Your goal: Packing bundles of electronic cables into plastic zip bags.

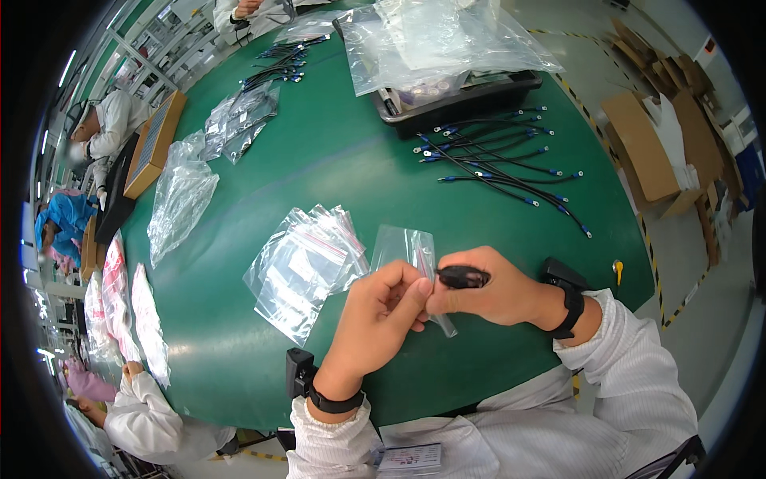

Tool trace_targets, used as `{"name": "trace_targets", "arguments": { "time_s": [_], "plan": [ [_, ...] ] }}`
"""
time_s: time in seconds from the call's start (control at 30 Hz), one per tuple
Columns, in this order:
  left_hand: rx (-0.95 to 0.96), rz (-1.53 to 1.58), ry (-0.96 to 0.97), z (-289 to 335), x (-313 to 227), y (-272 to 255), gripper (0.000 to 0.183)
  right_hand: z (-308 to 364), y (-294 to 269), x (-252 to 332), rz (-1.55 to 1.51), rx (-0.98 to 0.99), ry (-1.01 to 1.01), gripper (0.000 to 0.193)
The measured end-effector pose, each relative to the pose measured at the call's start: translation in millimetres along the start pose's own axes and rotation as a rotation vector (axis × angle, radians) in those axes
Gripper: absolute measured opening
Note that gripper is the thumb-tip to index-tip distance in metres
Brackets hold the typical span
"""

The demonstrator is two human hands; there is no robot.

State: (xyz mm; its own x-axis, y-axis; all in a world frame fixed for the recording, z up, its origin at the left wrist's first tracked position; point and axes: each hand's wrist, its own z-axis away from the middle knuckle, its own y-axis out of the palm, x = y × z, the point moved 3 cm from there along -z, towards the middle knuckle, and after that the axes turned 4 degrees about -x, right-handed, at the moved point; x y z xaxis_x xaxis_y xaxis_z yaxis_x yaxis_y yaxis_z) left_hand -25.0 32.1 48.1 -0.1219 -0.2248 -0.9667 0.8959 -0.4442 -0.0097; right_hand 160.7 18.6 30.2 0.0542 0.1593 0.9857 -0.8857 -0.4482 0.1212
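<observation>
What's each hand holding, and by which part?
Left hand: a clear bag, pinched between thumb and fingers near its right-hand edge. Right hand: a dark rounded thing, between thumb and fingers; which part is gripped cannot be told.

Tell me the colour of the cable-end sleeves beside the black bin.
The sleeves are blue, showing best in the head view.

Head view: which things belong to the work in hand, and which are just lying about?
Seemingly in use:
clear bag, pinched by the left hand
dark object, held in the right hand
probably the fanned clear bags and loose black cables

Seemingly lying about:
small yellow object
crumpled clear plastic
cardboard boxes
</observation>
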Motion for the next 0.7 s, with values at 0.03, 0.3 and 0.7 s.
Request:
{"name": "trace_targets", "arguments": {
  "time_s": [0.03,0.3,0.7],
  "plan": [
    [-0.007,0.000,0.003,-1.4,1.3,0.2,0.018,-0.7,-1.2,-0.2,-0.079,-0.036,0.035,0.021],
    [-0.038,-0.187,0.141,-7.0,7.0,6.5,0.024,-0.6,-5.1,-3.7,-0.265,-0.068,0.145,0.017],
    [-0.022,-0.123,0.169,-5.1,12.7,13.7,0.024,3.0,0.0,6.4,-0.121,-0.139,-0.034,0.018]
  ]
}}
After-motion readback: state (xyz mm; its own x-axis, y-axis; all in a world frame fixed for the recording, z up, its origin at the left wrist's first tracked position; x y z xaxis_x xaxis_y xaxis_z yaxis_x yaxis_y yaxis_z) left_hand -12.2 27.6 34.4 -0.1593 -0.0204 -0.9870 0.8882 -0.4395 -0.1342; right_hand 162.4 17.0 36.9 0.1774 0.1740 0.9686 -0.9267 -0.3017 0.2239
